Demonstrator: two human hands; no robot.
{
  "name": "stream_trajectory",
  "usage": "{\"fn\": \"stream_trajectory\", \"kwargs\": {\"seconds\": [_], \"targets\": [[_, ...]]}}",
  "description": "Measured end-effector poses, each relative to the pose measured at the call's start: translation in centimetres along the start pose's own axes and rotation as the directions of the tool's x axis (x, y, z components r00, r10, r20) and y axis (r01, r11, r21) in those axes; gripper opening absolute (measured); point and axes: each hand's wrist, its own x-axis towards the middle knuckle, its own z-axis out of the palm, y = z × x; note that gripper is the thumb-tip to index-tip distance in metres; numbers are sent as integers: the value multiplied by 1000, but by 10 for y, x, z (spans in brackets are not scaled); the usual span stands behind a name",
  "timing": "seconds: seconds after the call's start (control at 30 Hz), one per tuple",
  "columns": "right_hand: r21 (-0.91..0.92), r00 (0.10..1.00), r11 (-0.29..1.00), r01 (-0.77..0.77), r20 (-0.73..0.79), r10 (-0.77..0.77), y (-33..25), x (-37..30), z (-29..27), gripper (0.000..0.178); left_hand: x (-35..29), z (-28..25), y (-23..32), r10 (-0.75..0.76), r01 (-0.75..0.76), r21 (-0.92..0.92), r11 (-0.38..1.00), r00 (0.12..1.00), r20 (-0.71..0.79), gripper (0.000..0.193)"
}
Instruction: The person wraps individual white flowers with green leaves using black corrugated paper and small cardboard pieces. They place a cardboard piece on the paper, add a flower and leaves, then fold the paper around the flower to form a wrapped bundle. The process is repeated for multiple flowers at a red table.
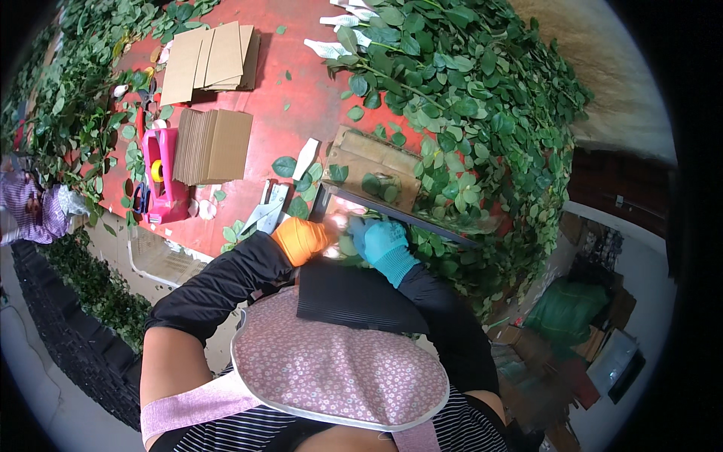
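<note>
My left hand (pixel 301 239), in an orange glove, is curled closed beside several pale pink roses (pixel 346 206) at the table's near edge. Across the blooms, my right hand (pixel 384 245) wears a blue glove, its fingers bent in toward them. Both sets of fingertips are blurred, and what they grip cannot be made out. Just beyond the roses runs a dark, straight-edged frame (pixel 399 215). A stack of black sheets (pixel 354 297) lies on my floral apron (pixel 331 361) below my hands. Left of the frame, a metal stapler-like tool (pixel 267 209) rests near my left glove.
On the red table (pixel 290 98) stand a pink tape dispenser (pixel 166 184) and cardboard stacks (pixel 215 147). A white sleeve-like piece (pixel 306 158) lies ahead. Leafy stems (pixel 482 98) heap at the right, with more foliage (pixel 68 105) at the left.
</note>
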Motion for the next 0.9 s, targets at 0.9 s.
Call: {"fn": "stream_trajectory", "kwargs": {"seconds": [0.9], "targets": [[528,988,844,94,-153,-15,23,-36,-44,30,19,-13,20,-427,362,-832,-420,731,533,35]]}}
